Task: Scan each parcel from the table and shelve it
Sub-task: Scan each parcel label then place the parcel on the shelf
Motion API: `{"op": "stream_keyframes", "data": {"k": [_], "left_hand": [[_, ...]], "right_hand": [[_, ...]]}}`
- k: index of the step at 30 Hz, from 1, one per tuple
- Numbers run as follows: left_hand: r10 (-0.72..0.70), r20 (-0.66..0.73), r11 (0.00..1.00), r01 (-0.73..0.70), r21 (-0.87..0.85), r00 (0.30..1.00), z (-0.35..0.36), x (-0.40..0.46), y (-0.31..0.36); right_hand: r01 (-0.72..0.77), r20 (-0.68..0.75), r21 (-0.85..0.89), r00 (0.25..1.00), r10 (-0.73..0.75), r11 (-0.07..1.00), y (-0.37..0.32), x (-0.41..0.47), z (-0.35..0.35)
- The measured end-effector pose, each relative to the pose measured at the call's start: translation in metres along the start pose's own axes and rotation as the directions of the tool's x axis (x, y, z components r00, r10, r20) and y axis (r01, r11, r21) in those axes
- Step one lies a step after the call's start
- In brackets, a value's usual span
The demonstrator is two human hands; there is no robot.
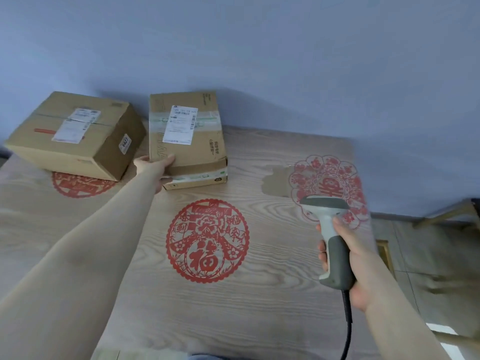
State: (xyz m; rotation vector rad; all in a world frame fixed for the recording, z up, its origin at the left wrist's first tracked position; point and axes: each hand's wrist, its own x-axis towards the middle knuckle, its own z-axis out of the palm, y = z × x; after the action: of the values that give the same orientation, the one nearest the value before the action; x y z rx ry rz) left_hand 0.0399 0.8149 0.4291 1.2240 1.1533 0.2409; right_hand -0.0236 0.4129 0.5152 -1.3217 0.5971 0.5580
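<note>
Your left hand (155, 166) is stretched far out across the tabletop (145, 294) and grips the near left corner of the flatter parcel (188, 141), thumb laid on its top face and the remaining fingers curled under the near edge, where they are mostly hidden. That parcel lies toward the far edge of the tabletop, near its middle, with a white shipping label (181, 127) facing up and a band of clear tape across it. Just beside it to the left, apart by a narrow gap, sits the taller parcel (75, 136) near the far left corner, carrying its own white labels on top and a small numbered sticker (125, 144) on the side that faces you. Your right hand (345, 258) is wrapped firmly round the handle of the barcode scanner (328, 229), thumb along the grip and fingertips showing on its left side, and holds it above the right part of the tabletop, well apart from both parcels. The scanner's head points away from you toward the far edge, and its black cable (346, 323) hangs down from the butt of the handle. Red paper-cut decorations (207, 240) mark the wood-grain surface.
</note>
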Motion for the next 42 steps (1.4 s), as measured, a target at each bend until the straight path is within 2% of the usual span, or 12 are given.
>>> {"op": "stream_keyframes", "data": {"k": [7, 9, 12, 17, 20, 23, 36, 42], "left_hand": [[-0.015, 0.027, 0.998, 0.013, 0.062, 1.0, 0.016, -0.115, -0.081], [-0.059, 0.046, 0.997, 0.057, 0.045, 0.997, 0.014, -0.153, -0.109], [-0.152, 0.101, 0.984, 0.141, 0.113, 0.983, 0.002, -0.21, -0.149], [-0.361, 0.252, 0.912, 0.282, 0.298, 0.898, -0.006, -0.262, -0.179], [-0.422, 0.26, 0.894, 0.353, 0.275, 0.868, 0.006, -0.266, -0.176], [-0.473, 0.237, 0.88, 0.441, 0.177, 0.848, 0.017, -0.266, -0.176], [-0.392, 0.138, 0.918, 0.396, -0.004, 0.91, 0.026, -0.265, -0.178], [-0.362, 0.118, 0.932, 0.363, 0.018, 0.925, 0.027, -0.27, -0.175]], "right_hand": [[-0.035, 0.12, -0.1, 0.992, 0.047, 0.994, -0.015, 0.0, -0.028], [-0.03, 0.148, -0.119, 0.988, 0.048, 0.992, -0.019, -0.001, -0.039], [-0.029, 0.194, -0.139, 0.98, 0.056, 0.99, -0.02, -0.002, -0.056], [-0.058, 0.259, -0.167, 0.961, 0.1, 0.984, -0.015, -0.004, -0.076], [-0.045, 0.291, -0.194, 0.951, 0.102, 0.98, -0.01, -0.007, -0.083], [-0.039, 0.312, -0.206, 0.945, 0.103, 0.978, -0.007, -0.011, -0.09], [-0.057, 0.328, -0.21, 0.936, 0.126, 0.976, 0.003, -0.012, -0.093], [-0.032, 0.368, -0.233, 0.922, 0.118, 0.972, 0.009, -0.023, -0.092]]}}
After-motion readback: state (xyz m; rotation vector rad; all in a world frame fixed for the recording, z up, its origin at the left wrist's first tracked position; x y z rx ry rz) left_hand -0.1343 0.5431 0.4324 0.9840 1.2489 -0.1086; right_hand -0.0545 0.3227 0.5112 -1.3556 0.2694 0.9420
